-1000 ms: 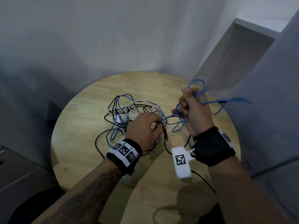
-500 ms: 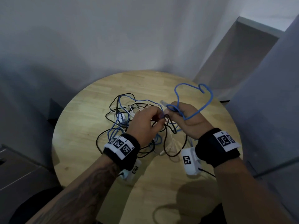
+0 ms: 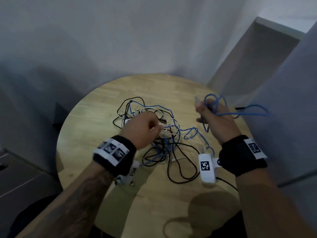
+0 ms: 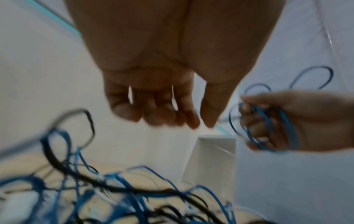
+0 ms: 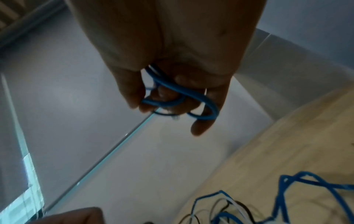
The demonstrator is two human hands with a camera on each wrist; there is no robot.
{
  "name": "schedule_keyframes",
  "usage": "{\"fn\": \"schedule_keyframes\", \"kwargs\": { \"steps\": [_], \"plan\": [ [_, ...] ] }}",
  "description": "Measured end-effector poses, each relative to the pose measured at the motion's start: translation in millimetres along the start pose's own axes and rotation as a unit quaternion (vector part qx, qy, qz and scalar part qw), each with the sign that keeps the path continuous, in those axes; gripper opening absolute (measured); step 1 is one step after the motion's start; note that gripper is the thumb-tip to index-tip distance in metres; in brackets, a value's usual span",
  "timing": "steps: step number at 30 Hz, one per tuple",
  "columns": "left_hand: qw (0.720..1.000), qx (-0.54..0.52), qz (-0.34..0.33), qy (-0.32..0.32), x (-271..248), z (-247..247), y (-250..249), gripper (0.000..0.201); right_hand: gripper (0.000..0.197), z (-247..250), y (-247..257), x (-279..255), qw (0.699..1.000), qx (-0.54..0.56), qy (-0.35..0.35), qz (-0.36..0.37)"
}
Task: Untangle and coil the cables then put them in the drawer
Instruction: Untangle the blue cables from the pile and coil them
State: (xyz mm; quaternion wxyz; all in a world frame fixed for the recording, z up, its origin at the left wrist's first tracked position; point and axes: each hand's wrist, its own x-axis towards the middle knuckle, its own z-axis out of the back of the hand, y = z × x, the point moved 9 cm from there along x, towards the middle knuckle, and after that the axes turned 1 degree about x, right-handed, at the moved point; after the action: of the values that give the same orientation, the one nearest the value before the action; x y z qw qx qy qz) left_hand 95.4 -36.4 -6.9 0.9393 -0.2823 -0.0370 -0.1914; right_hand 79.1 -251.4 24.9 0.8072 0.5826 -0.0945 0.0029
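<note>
Right hand [image 3: 214, 117] is up off the round wooden table [image 3: 96, 134], fingers wrapped round loops of the blue cable [image 5: 178, 94]; its slack runs down to the black, white and blue tangle [image 3: 164, 134]; left hand [image 3: 142, 129] pinches a white cable [image 3: 167, 133] there; wristband markers [image 3: 205, 166] carry square codes, no readable writing.

Motion blur is smearing the cable tangle [image 4: 118, 194] in the left wrist view. The left hand [image 3: 142, 129] is hiding whatever its fingertips are touching; the grip is staying unclear.
</note>
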Motion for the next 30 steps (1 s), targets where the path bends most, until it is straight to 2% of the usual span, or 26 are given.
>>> {"fn": "schedule_keyframes", "kwargs": {
  "steps": [2,3,5,6,8,9,11,15,21,24,26,27,28,29,30],
  "plan": [
    [0.990,0.033,0.061,0.122,-11.2,-1.8,20.6,0.035,0.043,-18.3,-7.1,-6.9,0.994,-0.076,0.079,-0.008],
    [0.974,0.026,0.086,0.208,-23.9,-11.5,26.4,0.039,0.039,-28.1,-11.1,-11.3,0.986,-0.120,0.117,-0.004],
    [0.917,0.008,0.122,0.379,-57.5,-43.7,29.6,0.042,0.035,-45.8,-21.4,-18.1,0.965,-0.192,0.177,0.003],
    [0.889,0.030,0.127,0.440,-72.3,-58.6,30.4,0.039,0.035,-52.8,-25.6,-19.7,0.955,-0.220,0.196,0.004],
    [0.857,0.132,0.094,0.490,-83.8,-78.3,33.6,0.030,0.034,-58.7,-30.9,-19.7,0.947,-0.245,0.209,-0.003],
    [0.853,0.176,0.073,0.487,-81.5,-84.1,34.4,0.027,0.034,-58.8,-32.3,-18.8,0.948,-0.243,0.207,-0.005],
    [0.868,0.204,0.052,0.449,-68.1,-89.7,36.1,0.025,0.034,-59.1,-33.3,-18.4,0.947,-0.243,0.208,-0.005],
    [0.914,0.158,0.054,0.370,-32.0,-99.4,39.0,0.012,0.034,-63.3,-40.9,-20.3,0.935,-0.275,0.222,-0.024],
    [0.947,0.091,0.062,0.301,13.5,-111.5,33.6,0.012,0.038,-63.5,-46.1,-15.7,0.938,-0.263,0.221,-0.042],
    [0.968,0.037,0.064,0.238,22.0,-95.5,27.2,0.012,0.037,-59.8,-51.3,-16.8,0.963,-0.134,0.202,-0.115],
    [0.981,-0.090,0.048,0.163,20.2,-72.3,14.1,0.017,0.033,-62.6,-51.8,-19.2,0.967,-0.019,0.197,-0.163],
    [0.972,-0.184,0.041,0.142,14.0,-62.4,5.5,0.021,0.031,-65.5,-50.3,-21.1,0.964,0.026,0.195,-0.179],
    [0.949,-0.276,0.044,0.142,5.3,-57.0,-1.2,0.023,0.030,-69.2,-49.9,-22.8,0.960,0.065,0.192,-0.193],
    [0.928,-0.339,0.050,0.147,-4.1,-54.4,-6.1,0.023,0.028,-73.6,-49.1,-25.1,0.955,0.097,0.190,-0.206],
    [0.918,-0.365,0.055,0.144,-11.5,-52.9,-6.4,0.019,0.024,-78.1,-48.8,-28.1,0.951,0.117,0.190,-0.216]
  ]
}}
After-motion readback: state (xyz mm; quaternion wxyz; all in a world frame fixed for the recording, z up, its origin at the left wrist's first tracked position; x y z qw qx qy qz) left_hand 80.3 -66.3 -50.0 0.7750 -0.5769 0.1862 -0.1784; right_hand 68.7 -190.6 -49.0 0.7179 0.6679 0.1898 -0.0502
